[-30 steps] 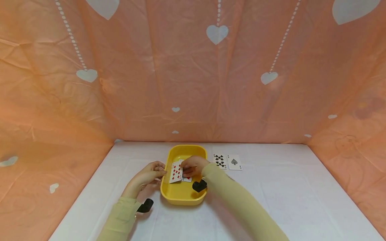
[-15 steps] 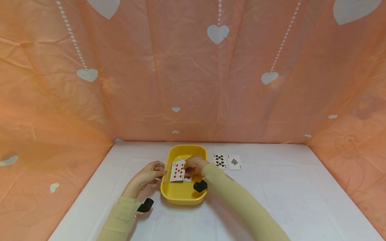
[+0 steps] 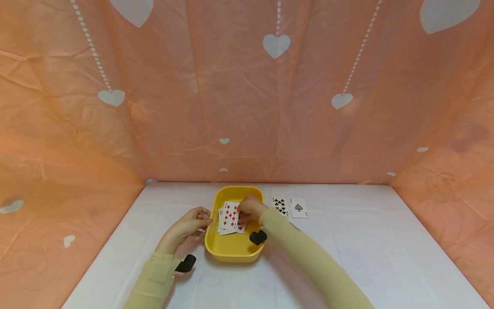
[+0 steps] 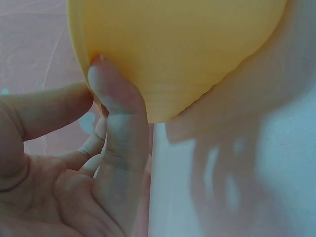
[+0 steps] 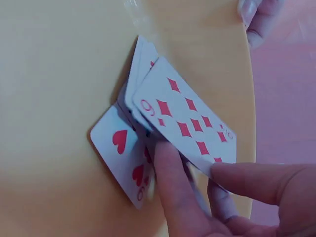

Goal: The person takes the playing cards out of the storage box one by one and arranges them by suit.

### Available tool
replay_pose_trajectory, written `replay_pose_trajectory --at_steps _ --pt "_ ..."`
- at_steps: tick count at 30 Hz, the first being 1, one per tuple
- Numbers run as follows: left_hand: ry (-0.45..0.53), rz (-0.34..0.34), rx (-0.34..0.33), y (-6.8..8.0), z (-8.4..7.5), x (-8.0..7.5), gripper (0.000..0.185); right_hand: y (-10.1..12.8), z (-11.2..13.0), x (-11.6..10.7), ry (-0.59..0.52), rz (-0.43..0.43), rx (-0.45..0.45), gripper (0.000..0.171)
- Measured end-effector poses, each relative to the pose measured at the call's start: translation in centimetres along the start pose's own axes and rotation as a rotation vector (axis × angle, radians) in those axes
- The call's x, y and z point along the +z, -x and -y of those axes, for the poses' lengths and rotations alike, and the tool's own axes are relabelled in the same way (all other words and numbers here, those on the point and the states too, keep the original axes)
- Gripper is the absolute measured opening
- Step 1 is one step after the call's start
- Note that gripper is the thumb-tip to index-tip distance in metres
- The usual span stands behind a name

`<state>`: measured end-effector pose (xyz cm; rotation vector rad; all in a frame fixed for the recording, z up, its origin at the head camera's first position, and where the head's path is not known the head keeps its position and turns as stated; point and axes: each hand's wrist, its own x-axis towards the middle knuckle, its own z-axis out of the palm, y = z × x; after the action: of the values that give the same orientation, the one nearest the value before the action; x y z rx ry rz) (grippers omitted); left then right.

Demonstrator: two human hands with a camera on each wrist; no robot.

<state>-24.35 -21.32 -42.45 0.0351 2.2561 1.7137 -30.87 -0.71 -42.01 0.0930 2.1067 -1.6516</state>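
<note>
A yellow plastic tub [image 3: 231, 249] stands on the white table, with several playing cards in it. My left hand [image 3: 189, 224] pinches its left rim between thumb and index finger, as the left wrist view shows. Inside the tub, my right hand [image 3: 251, 209] holds the nine of diamonds [image 5: 185, 116] by its edge, thumb on the face and a finger beneath. That card lies tilted over a loose stack [image 5: 133, 89]. A heart card [image 5: 118, 143] sticks out from under the stack; my right fingers partly cover the pile.
Right of the tub, a clubs card [image 3: 280, 207] and the ace of spades [image 3: 299, 207] lie face up side by side on the white table [image 3: 347, 249]. Orange cloth [image 3: 247, 107] printed with hearts walls in the back and sides.
My right hand has drawn the nine of diamonds a little rightward and away from me, uncovering more of the cards beneath. The left hand keeps its grip on the tub's rim.
</note>
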Motion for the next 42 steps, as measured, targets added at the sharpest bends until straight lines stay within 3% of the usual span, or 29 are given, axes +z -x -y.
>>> replay_pose_trajectory --at_steps 11,22,31,42 --pt "-0.001 0.004 0.013 0.0 0.2 -0.2 0.022 -0.1 0.9 -0.9 -0.067 0.030 0.024 0.017" --pt "-0.015 0.003 0.005 -0.1 0.1 -0.4 0.024 1.4 3.3 -3.6 -0.159 0.098 -0.097 0.008" --pt "-0.023 0.001 -0.003 0.2 0.2 -0.7 0.024 2.4 3.4 -8.5 -0.166 0.051 -0.127 0.024" --pt "-0.018 0.005 0.000 0.9 -0.3 -0.5 0.027 3.3 -0.1 -17.1 -0.181 0.037 -0.143 0.032"
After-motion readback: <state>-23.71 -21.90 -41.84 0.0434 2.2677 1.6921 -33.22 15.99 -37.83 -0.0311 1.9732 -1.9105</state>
